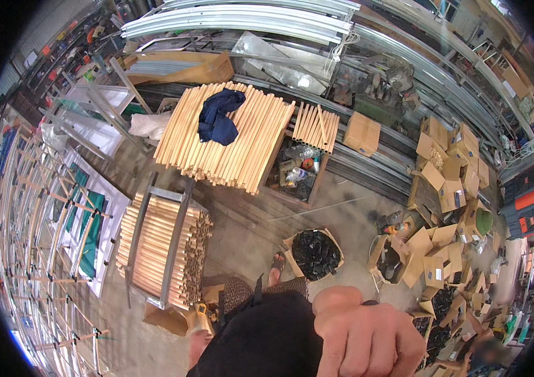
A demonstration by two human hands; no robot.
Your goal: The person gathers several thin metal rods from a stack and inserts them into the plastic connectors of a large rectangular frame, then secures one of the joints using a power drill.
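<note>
My right hand [367, 336] is raised close in the foreground, its fingers curled into a fist. A small dark bit shows by the thumb; what it grips, if anything, is hidden. My left hand [199, 344] shows only partly beside my black shirt [267, 339], its fingers not clearly visible. Just beyond it is a yellow-and-black tool [203, 310], and I cannot tell whether the hand holds it. Past my sandalled foot [276, 269] stands an open carton of black parts [315, 254]. Wooden-coloured tubes [160, 242] lie stacked on a metal frame at the left.
A larger tube stack [216, 151] carries a dark blue cloth [220, 116]. Open cardboard boxes [452, 188] crowd the right side, near a power drill [397, 227]. Another person [484, 349] is at the lower right. Tube racks [47, 251] line the left; metal profiles [242, 22] lie at the back.
</note>
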